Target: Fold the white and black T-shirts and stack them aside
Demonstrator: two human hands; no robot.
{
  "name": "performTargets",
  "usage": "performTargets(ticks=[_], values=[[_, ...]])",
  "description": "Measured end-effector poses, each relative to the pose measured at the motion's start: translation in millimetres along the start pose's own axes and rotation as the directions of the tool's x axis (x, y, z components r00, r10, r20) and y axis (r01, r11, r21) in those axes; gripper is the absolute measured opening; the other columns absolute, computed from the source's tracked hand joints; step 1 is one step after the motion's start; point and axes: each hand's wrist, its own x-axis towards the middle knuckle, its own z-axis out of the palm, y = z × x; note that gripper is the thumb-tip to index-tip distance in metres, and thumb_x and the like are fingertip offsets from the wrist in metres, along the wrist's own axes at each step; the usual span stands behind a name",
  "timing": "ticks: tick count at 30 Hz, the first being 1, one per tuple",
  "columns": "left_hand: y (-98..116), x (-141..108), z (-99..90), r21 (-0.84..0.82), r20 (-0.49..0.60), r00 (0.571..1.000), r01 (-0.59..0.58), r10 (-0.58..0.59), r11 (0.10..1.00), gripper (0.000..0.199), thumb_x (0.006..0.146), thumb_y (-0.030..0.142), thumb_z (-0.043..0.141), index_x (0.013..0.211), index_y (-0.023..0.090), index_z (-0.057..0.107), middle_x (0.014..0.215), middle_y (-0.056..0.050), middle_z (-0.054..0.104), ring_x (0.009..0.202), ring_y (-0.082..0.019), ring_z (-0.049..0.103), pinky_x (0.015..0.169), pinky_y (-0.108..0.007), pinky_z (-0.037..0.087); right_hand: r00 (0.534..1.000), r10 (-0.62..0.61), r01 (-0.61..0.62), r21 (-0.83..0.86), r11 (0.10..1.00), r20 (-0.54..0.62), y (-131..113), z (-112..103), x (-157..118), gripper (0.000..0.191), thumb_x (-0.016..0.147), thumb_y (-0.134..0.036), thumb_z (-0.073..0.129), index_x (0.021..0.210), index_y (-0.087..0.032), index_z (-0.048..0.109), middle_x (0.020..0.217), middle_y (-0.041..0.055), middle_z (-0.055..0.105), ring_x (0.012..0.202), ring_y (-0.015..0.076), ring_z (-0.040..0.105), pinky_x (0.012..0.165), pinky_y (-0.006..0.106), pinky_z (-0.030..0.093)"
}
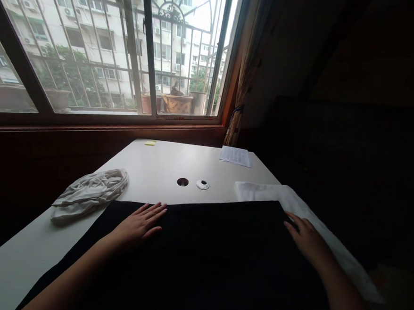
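Observation:
A large black cloth [214,250] lies spread over the near part of the white table [164,164]. My left hand [141,223] rests flat on its upper left part, fingers apart and pointing to the far edge. At the cloth's far right corner, my right hand [302,232] has its thumb and fingers around the edge of the black cloth. Under and to the right of the black cloth lies a white cloth [292,198]. A crumpled light grey cloth [91,192] sits at the table's left edge.
Papers [235,156] lie at the table's far right, and a yellow note [150,143] at the far left. A round hole [183,182] and a white ring-shaped cover [202,185] are mid-table. A barred window and a tied curtain [234,124] stand behind.

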Motion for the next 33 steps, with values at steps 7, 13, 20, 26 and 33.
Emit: performTargets(ticks=[7, 13, 20, 26, 33], values=[[0.8, 1.6, 1.8, 0.046, 0.029, 1.000, -0.003, 0.001, 0.999, 0.064, 0.106, 0.054, 0.037, 0.162, 0.035, 0.012, 0.167, 0.001, 0.022, 0.154, -0.024, 0.026, 0.127, -0.045, 0.021, 0.997, -0.072, 0.065, -0.156, 0.986, -0.033, -12.3, -5.4, -4.9, 0.056, 0.095, -0.045, 0.038, 0.137, -0.018, 0.061, 0.112, 0.0159, 0.066, 0.099, 0.0345, 0.065, 0.090, 0.050, 0.054], [-0.8, 1.0, 4.5, 0.060, 0.009, 1.000, -0.012, 0.011, 0.998, 0.063, 0.106, 0.053, 0.037, 0.162, 0.037, 0.011, 0.167, 0.002, 0.022, 0.153, -0.023, 0.027, 0.127, -0.043, 0.021, 0.946, -0.319, 0.302, -0.215, 0.929, -0.050, -74.7, -19.0, -14.5, 0.046, 0.099, -0.033, 0.037, 0.130, -0.019, 0.068, 0.126, 0.0142, 0.066, 0.112, 0.0334, 0.062, 0.101, 0.049, 0.050], [-0.1, 1.4, 4.6, 0.052, -0.005, 1.000, -0.005, 0.005, 0.999, 0.064, 0.106, 0.054, 0.039, 0.161, 0.038, 0.012, 0.166, 0.002, 0.024, 0.153, -0.024, 0.028, 0.127, -0.045, 0.022, 0.876, -0.381, 0.406, -0.024, 0.914, 0.297, -107.7, 3.0, -13.1, 0.053, 0.102, -0.057, 0.037, 0.148, -0.035, 0.052, 0.160, 0.0009, 0.043, 0.149, 0.0283, 0.036, 0.123, 0.054, 0.025], [-8.3, -3.7, 6.1, 0.029, -0.017, 0.999, 0.044, -0.043, 0.999, 0.061, 0.105, 0.054, 0.042, 0.160, 0.041, 0.019, 0.165, 0.002, 0.027, 0.153, -0.026, 0.026, 0.127, -0.048, 0.021, 0.936, -0.219, 0.258, -0.115, 0.959, 0.275, -90.0, 6.7, -5.9, 0.057, 0.103, -0.059, 0.032, 0.150, -0.032, 0.050, 0.162, 0.0018, 0.039, 0.152, 0.0283, 0.029, 0.123, 0.054, 0.024], [-45.9, -29.2, 0.0, 0.026, 0.019, 0.971, 0.239, -0.240, 0.971, 0.062, 0.104, 0.055, 0.041, 0.160, 0.037, 0.021, 0.165, 0.000, 0.030, 0.155, -0.028, 0.022, 0.125, -0.052, 0.021, 0.965, -0.134, 0.166, -0.134, 0.977, 0.225, -55.2, 11.2, 0.9, 0.061, 0.100, -0.062, 0.034, 0.150, -0.032, 0.051, 0.161, 0.0028, 0.041, 0.151, 0.0326, 0.031, 0.119, 0.060, 0.030]])
